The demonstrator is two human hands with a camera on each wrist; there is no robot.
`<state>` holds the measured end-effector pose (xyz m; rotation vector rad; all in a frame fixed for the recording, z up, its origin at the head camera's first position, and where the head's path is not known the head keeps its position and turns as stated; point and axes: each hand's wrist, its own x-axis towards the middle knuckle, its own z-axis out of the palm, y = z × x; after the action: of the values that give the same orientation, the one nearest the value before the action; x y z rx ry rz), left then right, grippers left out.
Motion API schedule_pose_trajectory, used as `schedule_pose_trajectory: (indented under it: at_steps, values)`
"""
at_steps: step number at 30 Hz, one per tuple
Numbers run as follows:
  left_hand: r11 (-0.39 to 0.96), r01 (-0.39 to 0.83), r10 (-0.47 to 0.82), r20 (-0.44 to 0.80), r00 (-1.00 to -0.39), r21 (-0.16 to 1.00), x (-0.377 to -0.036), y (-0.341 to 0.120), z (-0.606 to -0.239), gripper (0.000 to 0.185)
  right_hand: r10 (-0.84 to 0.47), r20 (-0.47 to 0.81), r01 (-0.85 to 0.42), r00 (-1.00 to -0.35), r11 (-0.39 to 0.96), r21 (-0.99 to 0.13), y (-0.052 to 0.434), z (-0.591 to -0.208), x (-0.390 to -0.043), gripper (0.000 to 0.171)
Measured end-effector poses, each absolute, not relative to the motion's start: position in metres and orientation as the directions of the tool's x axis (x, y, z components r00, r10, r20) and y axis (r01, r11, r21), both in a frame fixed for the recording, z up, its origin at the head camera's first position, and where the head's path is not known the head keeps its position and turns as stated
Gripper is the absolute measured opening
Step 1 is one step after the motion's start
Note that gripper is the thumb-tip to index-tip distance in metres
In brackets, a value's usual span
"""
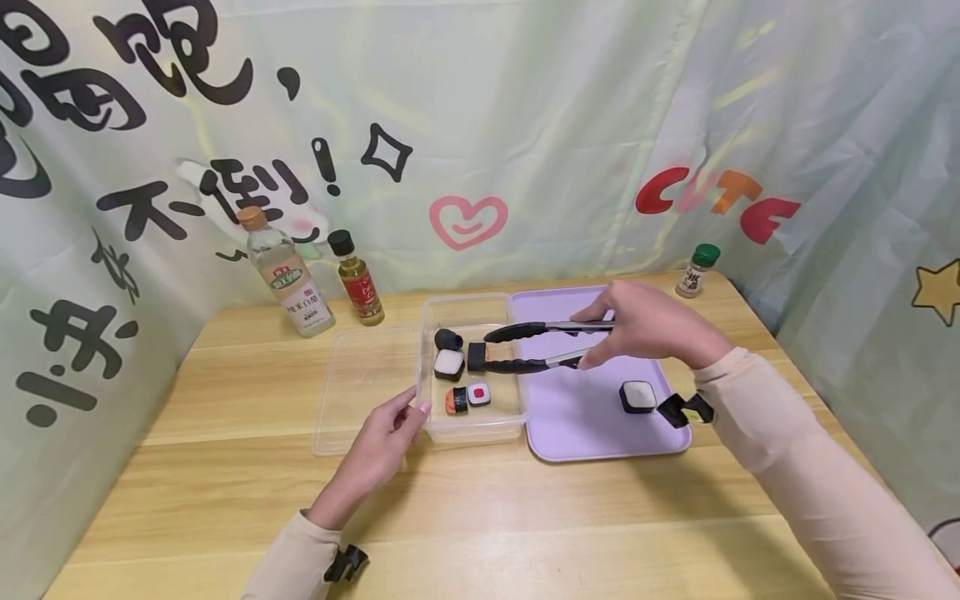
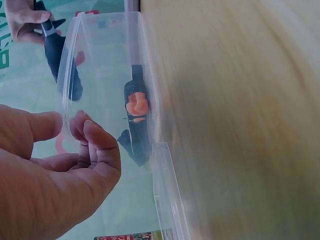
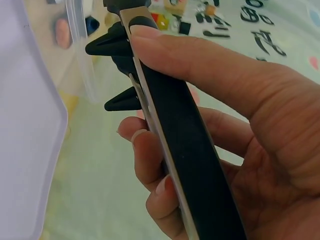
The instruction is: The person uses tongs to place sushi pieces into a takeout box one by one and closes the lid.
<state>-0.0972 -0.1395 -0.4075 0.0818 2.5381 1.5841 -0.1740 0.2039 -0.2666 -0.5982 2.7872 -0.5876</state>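
My right hand (image 1: 645, 321) grips black-tipped kitchen tongs (image 3: 185, 135), thumb on one arm and fingers around the other. The spread tips of the tongs reach over a clear plastic box (image 1: 472, 429), either side of a black-wrapped sushi piece (image 1: 477, 357). Also in the box lie several more toy-like sushi pieces, among them a white-topped one (image 1: 449, 364), an orange one with a black band (image 1: 456, 401) and a small roll with a red centre (image 1: 478, 394). With thumb and fingertips my left hand (image 1: 386, 437) pinches the box's near left rim.
A purple tray (image 1: 585, 433) adjoins the box on the right, carrying one white-topped sushi piece (image 1: 637, 397). Left of the box lies a clear lid (image 1: 360, 392). Along the back stand a large bottle (image 1: 288, 279), a smaller black-capped bottle (image 1: 358, 283) and a green-capped shaker (image 1: 697, 271).
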Motion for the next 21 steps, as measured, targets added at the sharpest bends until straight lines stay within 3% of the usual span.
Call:
schedule_pose_trajectory:
  at_steps: [15,21]
  values:
    - [0.428,-0.030,0.125,-0.091,-0.988,0.903,-0.097,-0.140,-0.408,0.059,-0.294,-0.129,-0.194,-0.947,0.845,-0.499,0.284,-0.284,-0.148,0.070]
    - [0.428,-0.033,0.122,-0.094,-0.988,0.903,-0.097,-0.140,-0.407,0.057,-0.269,-0.125,-0.165,-0.955,0.831,-0.531,0.317,-0.300,-0.134,0.068]
